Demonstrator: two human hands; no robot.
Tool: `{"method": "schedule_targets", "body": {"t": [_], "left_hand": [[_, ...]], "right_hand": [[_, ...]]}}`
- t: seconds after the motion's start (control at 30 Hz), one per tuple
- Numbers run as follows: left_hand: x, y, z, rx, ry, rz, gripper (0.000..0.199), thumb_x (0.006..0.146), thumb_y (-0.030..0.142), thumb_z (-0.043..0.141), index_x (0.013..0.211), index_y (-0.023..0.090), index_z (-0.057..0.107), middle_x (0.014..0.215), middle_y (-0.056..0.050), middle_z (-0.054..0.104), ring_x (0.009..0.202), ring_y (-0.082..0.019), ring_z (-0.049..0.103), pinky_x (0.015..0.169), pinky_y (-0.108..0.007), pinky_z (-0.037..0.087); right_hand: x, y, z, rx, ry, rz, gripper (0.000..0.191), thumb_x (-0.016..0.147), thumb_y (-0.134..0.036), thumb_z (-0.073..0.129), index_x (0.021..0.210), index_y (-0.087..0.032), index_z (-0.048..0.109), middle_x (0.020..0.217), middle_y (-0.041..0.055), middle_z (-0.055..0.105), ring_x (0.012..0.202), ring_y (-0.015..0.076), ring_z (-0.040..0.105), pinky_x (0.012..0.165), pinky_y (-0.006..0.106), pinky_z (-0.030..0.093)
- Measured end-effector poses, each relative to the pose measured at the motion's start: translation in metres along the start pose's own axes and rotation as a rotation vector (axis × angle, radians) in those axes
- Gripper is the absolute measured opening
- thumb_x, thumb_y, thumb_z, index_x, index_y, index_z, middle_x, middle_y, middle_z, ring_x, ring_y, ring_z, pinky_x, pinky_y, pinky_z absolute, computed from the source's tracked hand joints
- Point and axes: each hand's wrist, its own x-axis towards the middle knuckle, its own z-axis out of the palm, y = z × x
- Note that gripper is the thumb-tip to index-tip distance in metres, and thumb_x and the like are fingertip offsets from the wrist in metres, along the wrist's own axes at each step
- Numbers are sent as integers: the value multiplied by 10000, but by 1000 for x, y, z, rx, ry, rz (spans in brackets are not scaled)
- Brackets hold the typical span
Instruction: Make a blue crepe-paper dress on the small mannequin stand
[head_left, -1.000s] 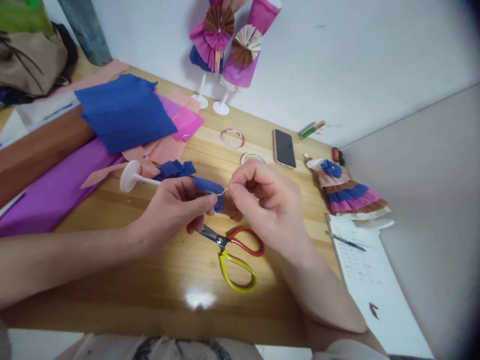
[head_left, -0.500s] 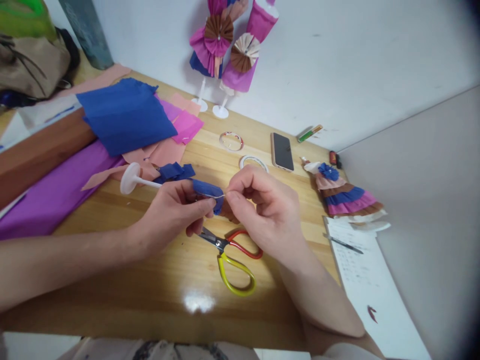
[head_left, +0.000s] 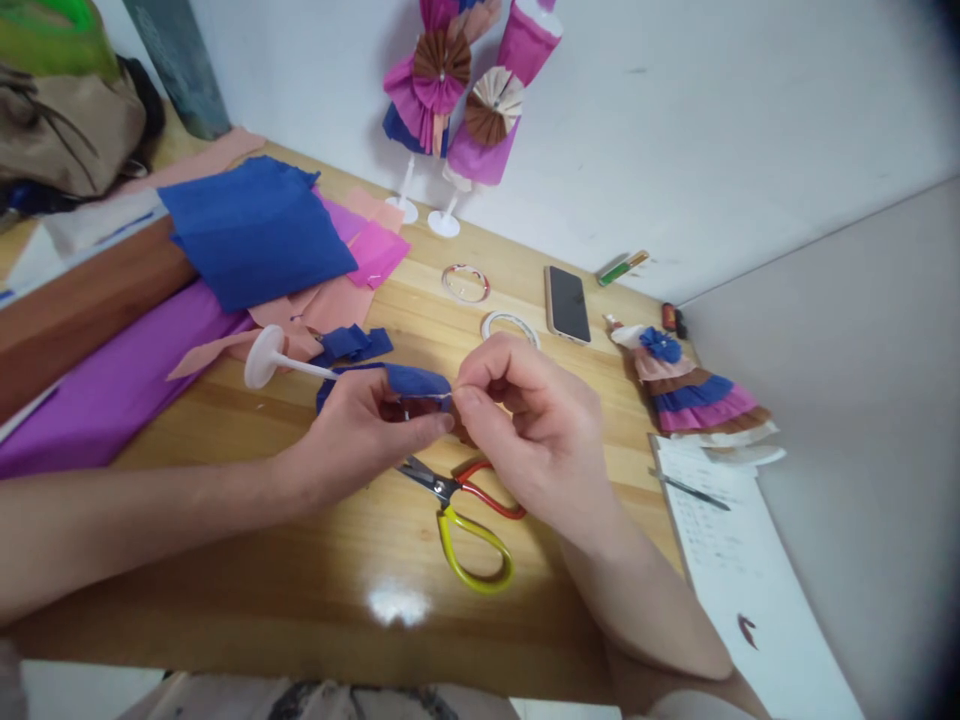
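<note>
My left hand (head_left: 367, 420) is closed around a small white stand (head_left: 264, 357) wrapped in blue crepe paper (head_left: 417, 381). The stand lies tilted, its round base out to the left of the hand. My right hand (head_left: 529, 430) pinches a thin pale strip or thread (head_left: 447, 395) at the right end of the blue paper; its exact kind is too small to tell. Below both hands, scissors (head_left: 444, 490) with one red and one yellow handle lie on the wooden table (head_left: 315, 590), blades partly hidden by my left hand.
Crepe paper sheets (head_left: 259, 235) are piled at left, beside a bag (head_left: 67, 130). Two dressed stands (head_left: 487, 130) stand against the wall. Tape rolls (head_left: 510, 322), a phone (head_left: 568, 303), a layered paper dress (head_left: 701, 395) and a paper sheet with a pen (head_left: 701, 493) lie rightward.
My left hand's fingers have shifted on the blue paper, with the thumb now stretched toward my right hand. More blue paper shows behind the left hand. The right hand keeps its pinch.
</note>
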Motion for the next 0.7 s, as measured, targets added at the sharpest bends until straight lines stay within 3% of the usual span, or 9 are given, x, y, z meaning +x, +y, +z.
{"method": "schedule_targets", "body": {"t": [0.1,0.2,0.47,0.7], "left_hand": [[4,-5,2,5,30,28,199,573,183,858,692,126,709,645,5,686,628,-115,605,608,-211,493],[5,-10,4,29,60,32,220,566,212,872,683,129,705,652,0,685,654,-133,606,633,-232,496],[3,-9,6,39,153,49,235,540,238,871,619,136,675,652,-7,667,625,-122,557,569,-223,469],[5,-7,6,22,143,58,253,500,233,880,590,137,665,625,9,643,602,-106,524,556,-213,457]], "right_hand": [[0,0,1,-22,-10,-16,154,861,-122,538,736,-211,520,688,-31,509,610,104,496,512,255,386],[0,-1,3,-55,-16,-32,160,856,-119,533,728,-214,511,686,-26,505,627,111,495,528,260,389],[-1,-1,4,-65,-41,-91,181,838,-70,526,731,-214,500,697,-31,513,621,98,474,529,241,391],[-3,1,5,-67,-23,-77,171,861,-94,532,743,-214,502,703,-29,511,638,106,487,537,253,396]]}}
